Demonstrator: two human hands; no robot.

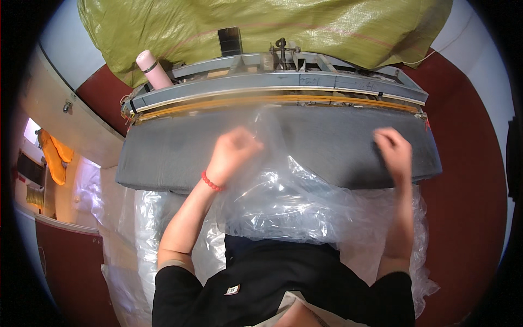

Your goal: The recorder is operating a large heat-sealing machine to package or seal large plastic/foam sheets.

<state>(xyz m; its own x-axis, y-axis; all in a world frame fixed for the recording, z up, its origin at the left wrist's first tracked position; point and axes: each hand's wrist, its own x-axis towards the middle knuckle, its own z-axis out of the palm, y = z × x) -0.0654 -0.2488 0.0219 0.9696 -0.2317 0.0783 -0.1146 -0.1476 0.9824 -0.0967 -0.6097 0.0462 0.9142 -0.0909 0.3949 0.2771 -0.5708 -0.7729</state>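
Observation:
A sheet of clear plastic film (289, 204) hangs over the front of a grey padded worktop (180, 139) and spreads across my lap. My left hand (234, 152), slightly blurred and with a red bead bracelet (211, 182) at its wrist, is closed on the film above the left half of the worktop. Part of the film rises beside its fingers toward the back. Over the right side of the worktop, my right hand (395, 152) is held with curled fingers pressed together. Whatever may be between those fingers is hidden.
Behind the worktop runs a grey metal frame (261, 82) with orange strips (327, 100) along its front. A pink bottle (152, 70) stands at its left end. A dark phone-like slab (230, 42) leans on a yellow-green woven sheet (327, 32). More clear plastic (147, 229) hangs below.

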